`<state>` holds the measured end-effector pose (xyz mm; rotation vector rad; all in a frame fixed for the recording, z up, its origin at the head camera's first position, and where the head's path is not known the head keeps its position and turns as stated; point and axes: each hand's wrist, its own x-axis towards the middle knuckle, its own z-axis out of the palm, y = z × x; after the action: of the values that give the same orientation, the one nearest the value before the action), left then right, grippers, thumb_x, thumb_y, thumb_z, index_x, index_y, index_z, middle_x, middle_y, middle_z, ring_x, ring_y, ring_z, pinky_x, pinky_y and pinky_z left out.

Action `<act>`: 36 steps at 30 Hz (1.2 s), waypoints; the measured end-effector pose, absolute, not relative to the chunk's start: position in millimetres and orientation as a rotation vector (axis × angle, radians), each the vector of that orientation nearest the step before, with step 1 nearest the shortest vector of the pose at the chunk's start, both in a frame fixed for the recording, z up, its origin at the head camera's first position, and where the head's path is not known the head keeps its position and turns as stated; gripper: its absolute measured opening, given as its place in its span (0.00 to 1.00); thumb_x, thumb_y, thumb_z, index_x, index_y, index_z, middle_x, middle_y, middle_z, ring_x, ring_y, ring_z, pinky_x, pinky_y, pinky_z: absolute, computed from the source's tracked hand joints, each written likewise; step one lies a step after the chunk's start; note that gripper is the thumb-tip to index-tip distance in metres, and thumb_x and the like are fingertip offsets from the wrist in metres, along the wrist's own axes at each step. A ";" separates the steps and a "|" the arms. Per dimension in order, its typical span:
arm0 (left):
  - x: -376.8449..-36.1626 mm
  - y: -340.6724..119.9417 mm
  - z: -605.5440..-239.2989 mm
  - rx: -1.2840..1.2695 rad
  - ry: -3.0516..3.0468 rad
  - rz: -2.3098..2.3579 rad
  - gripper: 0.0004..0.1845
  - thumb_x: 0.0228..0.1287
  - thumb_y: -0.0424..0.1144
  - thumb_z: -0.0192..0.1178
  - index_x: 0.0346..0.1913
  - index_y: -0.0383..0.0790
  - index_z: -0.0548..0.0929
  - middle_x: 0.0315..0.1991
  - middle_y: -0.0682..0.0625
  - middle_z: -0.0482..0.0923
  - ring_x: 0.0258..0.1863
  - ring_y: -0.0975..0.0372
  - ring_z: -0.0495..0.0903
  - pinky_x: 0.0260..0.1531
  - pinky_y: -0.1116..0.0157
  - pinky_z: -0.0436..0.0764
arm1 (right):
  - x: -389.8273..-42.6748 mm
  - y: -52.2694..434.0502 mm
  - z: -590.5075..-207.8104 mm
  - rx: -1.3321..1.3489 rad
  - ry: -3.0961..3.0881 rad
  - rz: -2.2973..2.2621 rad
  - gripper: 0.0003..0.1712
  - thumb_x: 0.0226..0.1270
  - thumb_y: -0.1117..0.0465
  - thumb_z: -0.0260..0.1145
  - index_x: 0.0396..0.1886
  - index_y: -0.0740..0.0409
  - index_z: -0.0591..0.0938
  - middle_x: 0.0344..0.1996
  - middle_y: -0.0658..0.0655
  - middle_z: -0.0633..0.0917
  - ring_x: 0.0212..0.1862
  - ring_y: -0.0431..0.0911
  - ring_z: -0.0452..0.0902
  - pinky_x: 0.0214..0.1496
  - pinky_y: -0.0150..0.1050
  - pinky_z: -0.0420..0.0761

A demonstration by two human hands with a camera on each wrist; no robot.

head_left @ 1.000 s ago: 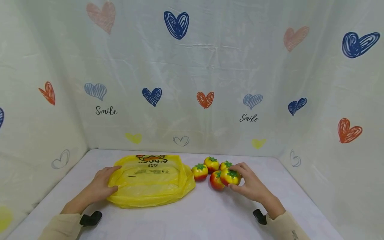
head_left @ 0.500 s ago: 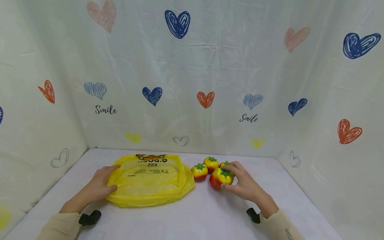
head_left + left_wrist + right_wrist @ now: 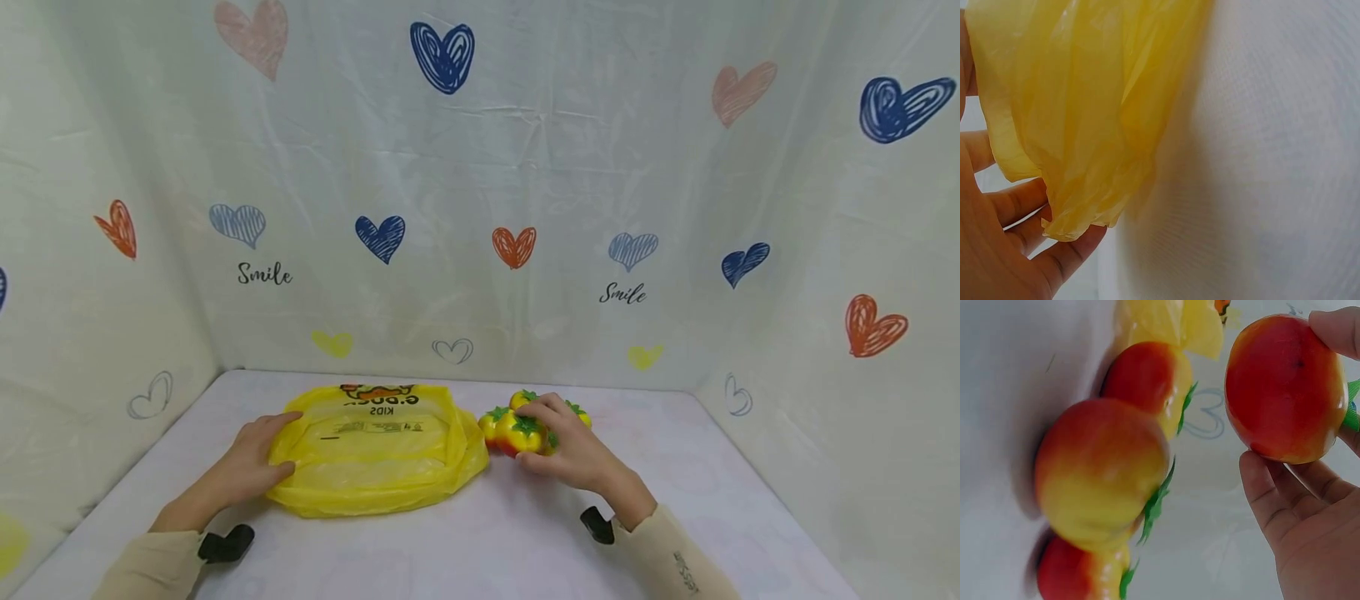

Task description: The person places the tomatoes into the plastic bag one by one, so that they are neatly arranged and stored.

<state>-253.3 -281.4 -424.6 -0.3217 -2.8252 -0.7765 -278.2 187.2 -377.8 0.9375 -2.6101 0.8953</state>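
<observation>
My right hand (image 3: 570, 450) holds a glossy red-and-yellow tomato (image 3: 520, 433) with a green leafy top, gripped between thumb and fingers. In the right wrist view this held tomato (image 3: 1285, 387) is raised apart from the other tomatoes (image 3: 1104, 472) on the table. Seen from the head, those tomatoes (image 3: 579, 414) are partly hidden by the hand. A yellow plastic bag (image 3: 360, 467) lies flat on its side to their left. At the bag's left end, my left hand (image 3: 251, 462) touches it with spread fingers, which reach behind the thin plastic (image 3: 1085, 125) in the left wrist view.
A white table (image 3: 480, 550) carries everything. Its back and sides are closed in by a whitish curtain (image 3: 555, 317) printed with hearts and the word Smile. The right end of the bag reaches close to the nearest tomato. Black straps (image 3: 227, 544) are on both wrists.
My right hand has carried the tomato leftward, from the right side of the group to above the tomatoes nearest the bag. The left hand and the bag have stayed put.
</observation>
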 end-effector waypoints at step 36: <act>-253.1 -279.7 -424.0 -0.318 -2.830 -0.778 0.37 0.49 0.34 0.63 0.65 0.31 0.65 0.59 0.30 0.64 0.55 0.39 0.61 0.52 0.36 0.63 | -299.1 68.1 -360.8 1.320 -2.655 0.768 0.29 0.58 0.46 0.68 0.60 0.41 0.74 0.53 0.46 0.67 0.49 0.39 0.69 0.54 0.32 0.74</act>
<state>-253.1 -279.7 -424.0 -0.3179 -2.8302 -0.7782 -299.1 68.1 -360.8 1.3197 -2.6548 0.7677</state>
